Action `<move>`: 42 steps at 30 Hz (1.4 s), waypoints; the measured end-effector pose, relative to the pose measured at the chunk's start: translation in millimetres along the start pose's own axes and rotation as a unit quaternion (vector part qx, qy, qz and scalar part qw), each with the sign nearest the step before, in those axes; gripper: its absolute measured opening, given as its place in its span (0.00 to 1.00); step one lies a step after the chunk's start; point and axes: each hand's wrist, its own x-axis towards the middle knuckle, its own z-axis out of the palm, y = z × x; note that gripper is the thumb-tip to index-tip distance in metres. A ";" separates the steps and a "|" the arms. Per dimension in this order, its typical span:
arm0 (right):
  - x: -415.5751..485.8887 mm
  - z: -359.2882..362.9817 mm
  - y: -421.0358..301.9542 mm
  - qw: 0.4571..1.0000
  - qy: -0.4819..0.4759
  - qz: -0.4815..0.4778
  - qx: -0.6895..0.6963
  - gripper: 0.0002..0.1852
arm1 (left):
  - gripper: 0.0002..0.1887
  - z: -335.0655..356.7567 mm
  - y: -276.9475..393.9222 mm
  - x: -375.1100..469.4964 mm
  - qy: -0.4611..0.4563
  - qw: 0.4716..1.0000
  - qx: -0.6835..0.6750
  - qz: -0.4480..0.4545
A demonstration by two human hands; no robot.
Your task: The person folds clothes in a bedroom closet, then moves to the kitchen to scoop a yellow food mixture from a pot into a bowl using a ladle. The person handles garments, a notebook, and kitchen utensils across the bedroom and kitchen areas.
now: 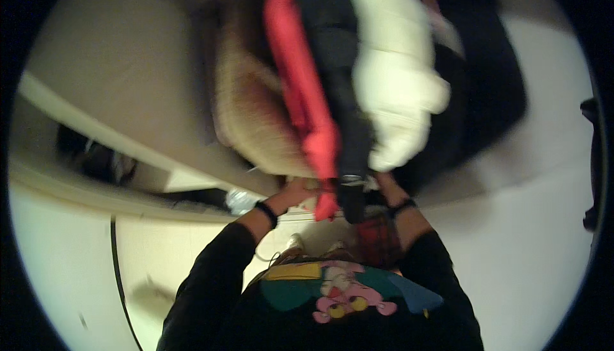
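Observation:
Several garments hang before me, blurred by motion. My left hand [298,192] is at the lower edge of a tan, fleecy-looking garment [259,125], beside the red sleeve [307,97]. Its fingers are partly hidden, so a grip on the cloth is not certain. My right hand [389,189] reaches up below the end of a white padded sleeve [395,73], its fingers mostly covered by clothing. Between my hands hangs a black padded sleeve [331,58], with a light band near its lower end. Dark garments [484,82] hang to the right of the white one.
Pale walls [518,264] stand at the right. To the left, a shelf edge [115,135] borders a compartment with dark items [103,159] and a clear plastic item [240,201]. Red plaid fabric [379,238] is low by my right forearm. My shoes [295,241] show on the light floor.

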 end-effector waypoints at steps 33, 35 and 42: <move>-198.3 102.2 -209.3 0.969 -0.190 -0.140 -0.076 0.15 | 0.25 -251.1 -9.2 -292.2 0.583 0.801 0.125 0.063; -208.4 97.0 -197.7 0.969 -0.184 -0.140 -0.088 0.15 | 0.24 -253.2 -6.6 -291.2 0.569 0.797 0.171 0.103; -205.6 105.9 -185.4 0.971 -0.166 -0.145 -0.092 0.13 | 0.25 -242.2 19.5 -275.4 0.482 0.829 0.256 0.123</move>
